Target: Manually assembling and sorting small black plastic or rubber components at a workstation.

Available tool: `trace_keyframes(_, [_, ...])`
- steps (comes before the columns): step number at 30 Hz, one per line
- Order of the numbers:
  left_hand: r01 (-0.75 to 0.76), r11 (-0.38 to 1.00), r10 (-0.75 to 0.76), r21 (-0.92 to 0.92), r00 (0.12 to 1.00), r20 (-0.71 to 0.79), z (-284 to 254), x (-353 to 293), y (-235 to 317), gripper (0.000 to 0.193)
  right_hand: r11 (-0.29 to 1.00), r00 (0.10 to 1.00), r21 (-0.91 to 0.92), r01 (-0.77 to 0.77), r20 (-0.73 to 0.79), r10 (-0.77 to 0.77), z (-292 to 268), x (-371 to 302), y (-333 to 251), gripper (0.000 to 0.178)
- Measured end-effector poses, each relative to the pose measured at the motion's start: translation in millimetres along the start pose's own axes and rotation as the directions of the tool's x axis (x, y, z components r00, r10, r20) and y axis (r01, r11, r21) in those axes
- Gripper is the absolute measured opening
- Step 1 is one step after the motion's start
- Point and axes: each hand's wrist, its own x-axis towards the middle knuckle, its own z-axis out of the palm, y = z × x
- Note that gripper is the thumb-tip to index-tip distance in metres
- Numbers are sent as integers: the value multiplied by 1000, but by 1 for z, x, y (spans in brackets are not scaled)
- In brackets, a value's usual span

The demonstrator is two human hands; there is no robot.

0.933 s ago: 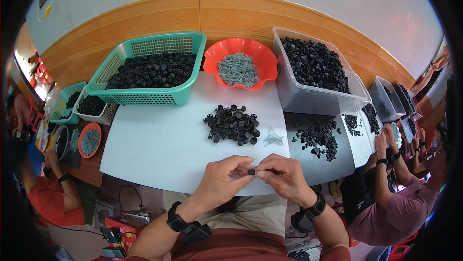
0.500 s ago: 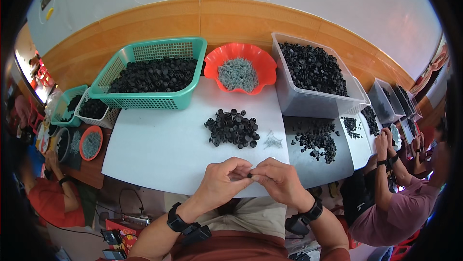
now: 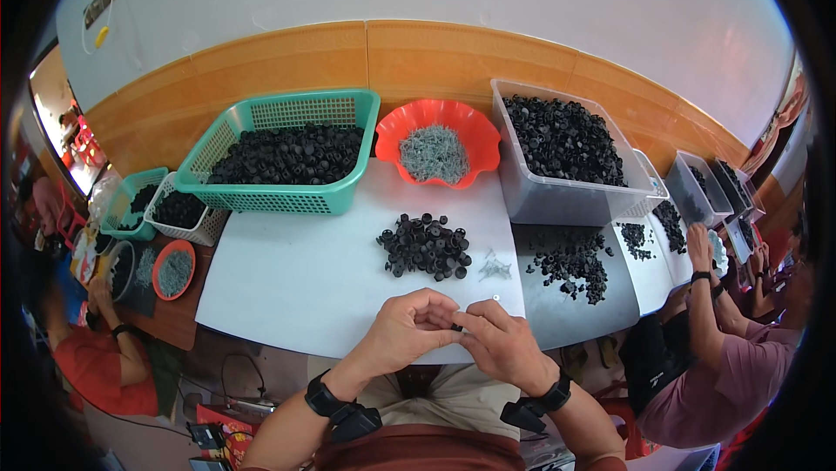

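Note:
My left hand (image 3: 407,332) is closed in a pinch near the front edge of the white tabletop (image 3: 279,271). It meets the fingertips of my right hand (image 3: 507,342), also closed, on a small black plastic part (image 3: 457,327). Fingers cover most of that part, so its shape does not show. Just beyond my hands lies a pile of black plastic caps (image 3: 424,246). To its right is a small heap of thin pale metal pins or screws (image 3: 495,267), and a tiny pale piece (image 3: 495,298) sits by my right fingers.
Along the back stand a green basket (image 3: 287,201) of black caps, a red scalloped bowl (image 3: 483,136) of grey metal pieces and a clear bin (image 3: 557,205) of black parts. Small black parts (image 3: 570,266) lie on a dark board (image 3: 557,323). People work at both sides.
My view has tilted, so the table contents sit lower in the picture. My right hand has turned slightly, its fingers shifting around the black part; both hands stay together.

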Motion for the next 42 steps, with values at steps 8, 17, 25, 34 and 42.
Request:
trace_keyframes(8, [-11,1000,12,-10,999,52,-3,2,0,34,995,998,93,-28,-53,33,5,0,5,40])
trace_keyframes(17, [-50,983,56,-178,998,31,-8,3,-1,41,933,982,336,-126,-94,166,10,9,-3,37])
trace_keyframes(25, [-23,974,20,-227,1000,-16,-12,4,-3,24,886,955,451,-102,-206,214,21,12,-6,28])
trace_keyframes(34, [-20,939,14,-342,1000,-21,-14,4,-5,18,953,939,301,-10,-325,113,26,14,-5,28])
trace_keyframes(42, [-23,936,18,-352,1000,-18,-13,4,-4,18,978,927,210,-7,-366,85,30,12,-6,29])
